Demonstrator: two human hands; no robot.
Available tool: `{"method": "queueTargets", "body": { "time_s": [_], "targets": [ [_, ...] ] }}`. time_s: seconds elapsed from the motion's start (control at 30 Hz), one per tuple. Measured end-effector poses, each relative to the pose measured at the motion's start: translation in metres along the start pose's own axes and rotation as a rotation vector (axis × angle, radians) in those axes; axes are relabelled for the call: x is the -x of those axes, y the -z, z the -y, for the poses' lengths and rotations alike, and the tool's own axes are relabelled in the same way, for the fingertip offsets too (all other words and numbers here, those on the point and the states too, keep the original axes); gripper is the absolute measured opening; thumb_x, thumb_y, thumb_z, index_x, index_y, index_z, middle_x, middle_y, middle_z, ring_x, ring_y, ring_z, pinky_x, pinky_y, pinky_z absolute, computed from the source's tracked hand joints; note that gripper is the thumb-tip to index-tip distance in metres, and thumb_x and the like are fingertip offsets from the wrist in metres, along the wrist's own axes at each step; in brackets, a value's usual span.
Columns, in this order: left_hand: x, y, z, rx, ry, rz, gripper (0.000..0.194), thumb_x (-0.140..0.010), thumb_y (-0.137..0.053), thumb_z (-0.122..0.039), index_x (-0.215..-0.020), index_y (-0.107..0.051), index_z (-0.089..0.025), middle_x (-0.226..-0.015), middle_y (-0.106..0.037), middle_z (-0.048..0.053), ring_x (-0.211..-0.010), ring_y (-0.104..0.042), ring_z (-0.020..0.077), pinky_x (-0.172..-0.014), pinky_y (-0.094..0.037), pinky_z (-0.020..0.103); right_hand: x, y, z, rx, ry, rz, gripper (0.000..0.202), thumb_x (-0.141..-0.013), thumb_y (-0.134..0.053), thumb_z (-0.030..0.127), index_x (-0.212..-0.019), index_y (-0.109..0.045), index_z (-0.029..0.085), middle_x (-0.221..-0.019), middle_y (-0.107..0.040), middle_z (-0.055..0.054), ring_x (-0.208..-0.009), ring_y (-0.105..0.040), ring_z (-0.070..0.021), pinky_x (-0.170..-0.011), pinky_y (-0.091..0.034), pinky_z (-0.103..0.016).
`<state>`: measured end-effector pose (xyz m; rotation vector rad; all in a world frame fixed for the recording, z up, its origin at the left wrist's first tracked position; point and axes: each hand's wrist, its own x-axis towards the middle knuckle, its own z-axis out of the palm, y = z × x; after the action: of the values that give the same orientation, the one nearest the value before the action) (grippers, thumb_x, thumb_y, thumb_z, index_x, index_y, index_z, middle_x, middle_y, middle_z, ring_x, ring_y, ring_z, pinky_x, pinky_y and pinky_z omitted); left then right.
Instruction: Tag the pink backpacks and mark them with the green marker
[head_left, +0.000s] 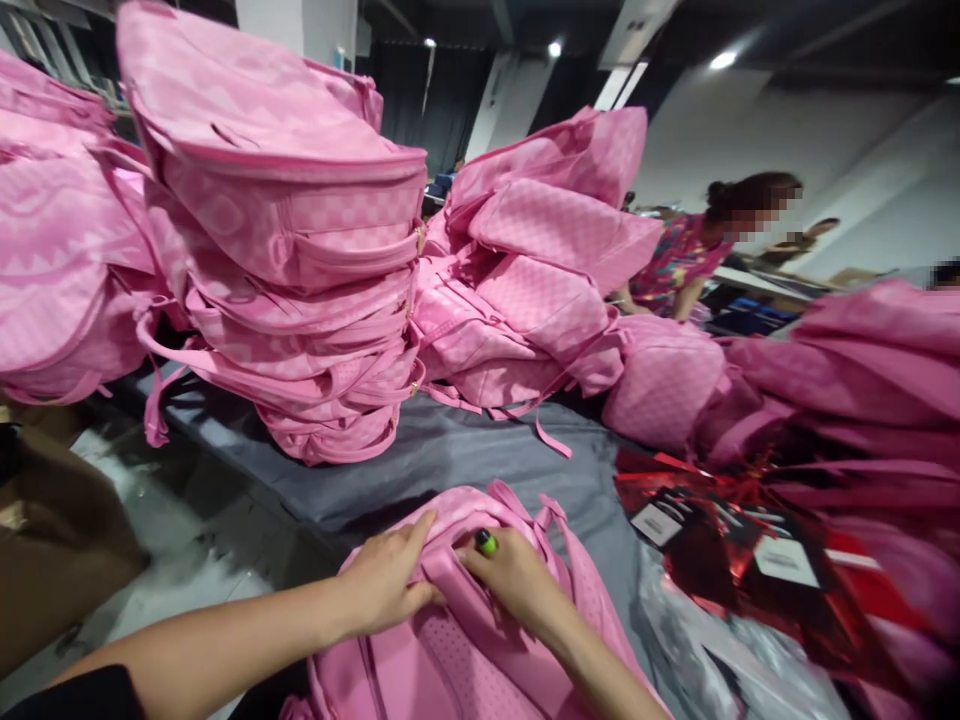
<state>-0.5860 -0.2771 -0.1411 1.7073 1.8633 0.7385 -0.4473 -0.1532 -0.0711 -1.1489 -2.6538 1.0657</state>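
A pink backpack (pixel 405 660) lies in front of me at the table's near edge, its dotted padded straps facing up. My left hand (pixel 394 580) grips its upper edge, thumb and fingers closed on the pink fabric. Close beside it, my right hand (pixel 510 575) is closed around a small black-and-green tool (pixel 486 542). Only one end of that tool shows above the fist, so its kind cannot be made out. The right fingertips are hidden against the bag near its top handle.
A tall stack of pink backpacks (pixel 292 260) stands at the left back, with more pink backpacks (pixel 540 270) behind. On the right lie red and black packages with white labels (pixel 784 560) and clear plastic bags (pixel 712 640). A person (pixel 682 255) leans over the table's far side.
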Motion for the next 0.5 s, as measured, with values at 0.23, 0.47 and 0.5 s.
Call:
{"method": "queueTargets", "body": {
  "time_s": [0.23,0.47,0.5],
  "targets": [
    [0.010,0.004,0.002,-0.028,-0.265,-0.091,0.086,-0.086,-0.065,-0.018,-0.154,-0.015,-0.036,-0.160,-0.025,0.010,-0.146,-0.029,0.0281,-0.116,-0.038,0.048,0.019,0.000,0.013,0.121,-0.032,-0.039,0.021,-0.083,-0.052,0.010,-0.067,-0.064,0.015,-0.062,-0.063,-0.002,-0.055,-0.052,-0.0121,-0.054,-0.031,-0.024],
    [0.019,0.008,0.005,-0.054,-0.350,-0.111,0.086,-0.084,-0.050,-0.002,-0.155,-0.013,-0.033,-0.164,-0.005,0.009,-0.150,-0.020,0.0282,-0.117,-0.036,0.049,0.028,-0.004,0.018,0.156,0.016,-0.079,0.015,-0.084,-0.059,0.020,-0.071,-0.066,0.014,-0.063,-0.063,-0.002,-0.055,-0.052,-0.0115,-0.053,-0.030,-0.023],
    [0.019,0.008,0.006,-0.058,-0.355,-0.113,0.088,-0.083,-0.049,-0.001,-0.155,-0.009,-0.032,-0.164,-0.005,0.010,-0.150,-0.018,0.0279,-0.117,-0.035,0.049,0.027,-0.004,0.019,0.172,0.055,-0.092,0.011,-0.082,-0.061,0.020,-0.074,-0.067,0.015,-0.066,-0.064,-0.002,-0.057,-0.053,-0.0118,-0.054,-0.031,-0.023]
  ]
}}
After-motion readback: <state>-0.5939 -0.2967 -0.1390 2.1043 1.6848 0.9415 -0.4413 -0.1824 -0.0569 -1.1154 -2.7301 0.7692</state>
